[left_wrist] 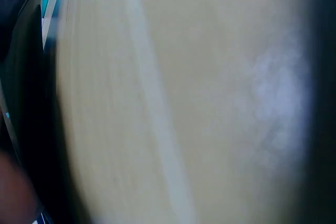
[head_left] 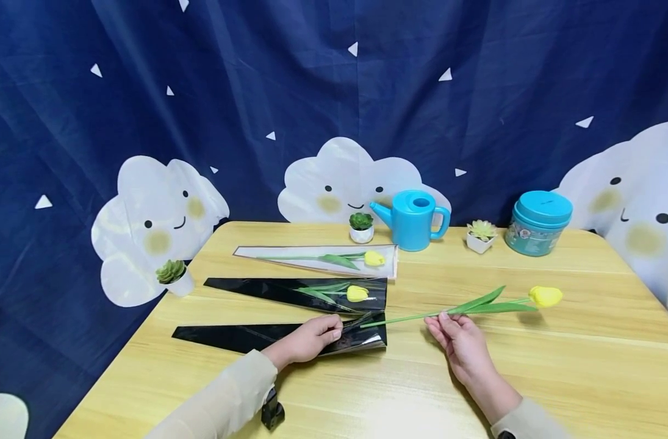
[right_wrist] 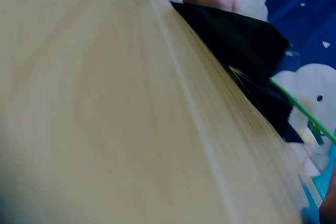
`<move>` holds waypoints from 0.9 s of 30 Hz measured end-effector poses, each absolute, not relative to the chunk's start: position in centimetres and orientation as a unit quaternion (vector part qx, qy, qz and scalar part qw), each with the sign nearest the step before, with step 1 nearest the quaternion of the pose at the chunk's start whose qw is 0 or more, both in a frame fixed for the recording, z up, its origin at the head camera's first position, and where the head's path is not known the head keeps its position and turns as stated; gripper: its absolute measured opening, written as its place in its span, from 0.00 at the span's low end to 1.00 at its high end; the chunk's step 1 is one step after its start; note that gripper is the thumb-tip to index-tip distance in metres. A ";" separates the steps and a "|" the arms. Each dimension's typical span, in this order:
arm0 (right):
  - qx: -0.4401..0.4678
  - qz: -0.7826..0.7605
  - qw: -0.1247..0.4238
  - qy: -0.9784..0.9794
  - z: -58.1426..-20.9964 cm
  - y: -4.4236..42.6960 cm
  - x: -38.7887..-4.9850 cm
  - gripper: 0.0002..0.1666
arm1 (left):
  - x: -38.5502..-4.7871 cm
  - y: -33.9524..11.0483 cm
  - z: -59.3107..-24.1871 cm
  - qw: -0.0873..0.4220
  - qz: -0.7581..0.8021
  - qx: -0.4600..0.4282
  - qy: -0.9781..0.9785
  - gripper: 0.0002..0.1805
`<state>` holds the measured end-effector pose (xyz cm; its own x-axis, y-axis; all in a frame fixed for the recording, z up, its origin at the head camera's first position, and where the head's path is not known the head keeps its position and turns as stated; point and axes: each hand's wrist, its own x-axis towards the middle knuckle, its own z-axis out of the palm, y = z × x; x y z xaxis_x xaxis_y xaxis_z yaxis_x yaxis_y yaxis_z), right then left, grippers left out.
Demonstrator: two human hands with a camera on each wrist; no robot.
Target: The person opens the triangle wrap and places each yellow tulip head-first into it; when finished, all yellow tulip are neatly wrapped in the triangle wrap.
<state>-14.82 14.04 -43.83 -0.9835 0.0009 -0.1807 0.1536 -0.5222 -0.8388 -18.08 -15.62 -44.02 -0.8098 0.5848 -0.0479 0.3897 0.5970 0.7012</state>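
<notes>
My left hand grips the nearest black flower sleeve close to its wide end, where clear film lifts up. Between the thumb and fingers of my right hand is the stem of a yellow artificial tulip. Its blossom points right, and the stem's tip lies over the mouth of that sleeve; whether it is inside I cannot tell. In the right wrist view the green stem meets the sleeve's black end. The left wrist view is blurred, with the dark sleeve along its left side.
Behind lie a second black sleeve and a white sleeve, each with a yellow tulip. Farther back stand a blue watering can, a teal tub and small potted succulents. Another succulent is at the left edge.
</notes>
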 end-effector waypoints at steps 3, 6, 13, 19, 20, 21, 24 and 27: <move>0.098 -0.853 0.056 0.510 -43.8 13.0 -14.7 0.05 | -18.0 -15.6 -44.0 0.142 0.355 0.274 0.882 0.10; 0.107 -0.844 0.068 0.521 -43.9 12.0 -14.6 0.08 | -18.0 -15.6 -44.0 0.146 0.352 0.274 0.883 0.10; 0.103 -0.837 0.069 0.532 -43.8 10.7 -14.3 0.11 | -18.0 -15.5 -43.9 0.144 0.352 0.272 0.884 0.10; 0.093 -0.832 0.083 0.541 -43.8 10.9 -14.4 0.11 | -18.0 -15.7 -44.0 0.154 0.404 0.255 0.865 0.08; 0.089 -0.834 0.091 0.537 -43.8 10.9 -14.4 0.10 | -18.0 -15.7 -44.1 0.156 0.410 0.254 0.862 0.08; 0.083 -0.836 0.101 0.532 -43.9 10.9 -14.4 0.09 | -18.0 -15.8 -44.1 0.158 0.412 0.254 0.860 0.08; 0.058 -0.846 0.139 0.512 -44.0 10.8 -14.3 0.08 | -18.1 -15.8 -44.1 0.154 0.407 0.266 0.860 0.08; 0.030 -0.850 0.171 0.497 -44.1 10.7 -14.1 0.06 | -18.0 -15.6 -44.0 0.142 0.390 0.279 0.866 0.08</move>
<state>-14.06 10.74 -44.08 -0.9397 -0.2604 -0.2217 0.3209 -0.4476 -0.8346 -18.04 -15.59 -44.05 -0.8038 0.5942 -0.0276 0.3729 0.5395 0.7549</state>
